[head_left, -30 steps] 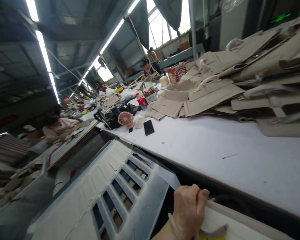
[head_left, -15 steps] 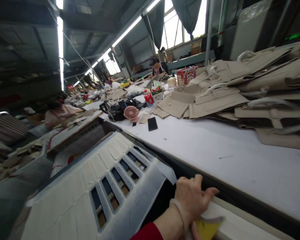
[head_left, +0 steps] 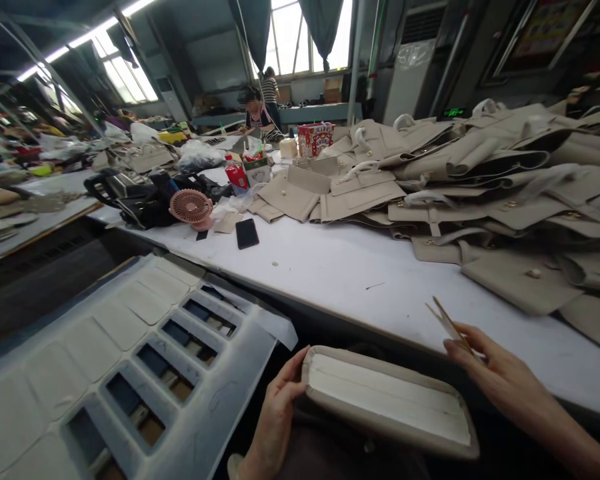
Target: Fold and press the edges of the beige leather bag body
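My left hand grips the left end of a beige handbag that lies across my lap. A long white panel with a seam line faces up, framed by the bag's rounded beige edge. Off to the right, my right hand is closed on thin, pointed tweezers, whose two tips stand apart and point up and left. The tweezers are over the table edge and do not touch the bag. The bag's lower part is in shadow.
Many beige bags are heaped on the white table. A phone, a pink fan and a red bottle stand farther left. Light flat pieces cover a slotted plastic crate beside me. A co-worker sits beyond.
The view has swung right. My left hand now holds the bag's left end, with the white panel showing fully. My right hand has come into view with tweezers; a yellow piece is gone from sight.
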### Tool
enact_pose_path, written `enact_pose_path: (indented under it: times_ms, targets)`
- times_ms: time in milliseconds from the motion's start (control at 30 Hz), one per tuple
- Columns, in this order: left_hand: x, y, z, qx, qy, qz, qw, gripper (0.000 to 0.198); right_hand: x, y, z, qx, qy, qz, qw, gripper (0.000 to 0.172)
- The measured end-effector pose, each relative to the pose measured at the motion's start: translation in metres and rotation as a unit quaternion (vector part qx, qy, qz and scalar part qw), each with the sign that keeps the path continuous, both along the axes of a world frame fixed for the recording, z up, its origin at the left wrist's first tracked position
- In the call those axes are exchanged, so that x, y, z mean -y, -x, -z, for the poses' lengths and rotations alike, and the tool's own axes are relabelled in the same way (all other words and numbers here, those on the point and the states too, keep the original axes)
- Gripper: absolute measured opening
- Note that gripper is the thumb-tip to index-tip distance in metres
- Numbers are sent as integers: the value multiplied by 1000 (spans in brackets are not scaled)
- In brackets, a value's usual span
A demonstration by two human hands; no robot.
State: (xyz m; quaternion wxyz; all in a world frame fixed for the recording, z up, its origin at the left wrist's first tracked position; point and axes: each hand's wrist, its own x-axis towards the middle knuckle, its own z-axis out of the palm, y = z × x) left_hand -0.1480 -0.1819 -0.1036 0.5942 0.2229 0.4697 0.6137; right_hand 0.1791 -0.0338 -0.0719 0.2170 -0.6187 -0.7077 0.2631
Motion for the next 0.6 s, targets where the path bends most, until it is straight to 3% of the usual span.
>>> enact_pose_path:
  times_ms: [100, 200, 300, 433, 500, 600]
  targets:
    - [2, -7, 4, 56, 6, -19, 998, 53, -50, -25, 19, 178, -115, -5, 977, 70]
    - [-1, -10, 3, 53, 11, -42, 998, 54, -77, -27, 33, 275, -156, 0, 949, 68]
    - [-2, -14, 3, 35, 32, -70, 996, 56, -93, -18, 40, 282, -174, -5, 943, 58]
    - [-10, -23, 4, -41, 83, -108, 990, 57, -99, -1, 36, 183, -214, -16, 959, 47]
    - [-22, -31, 2, -94, 167, -200, 961, 49, -90, 4, 28, 160, -213, -18, 964, 45]
    - [-50, -50, -7, -149, 319, -326, 878, 41, -57, 7, 13, 122, -200, -25, 972, 41]
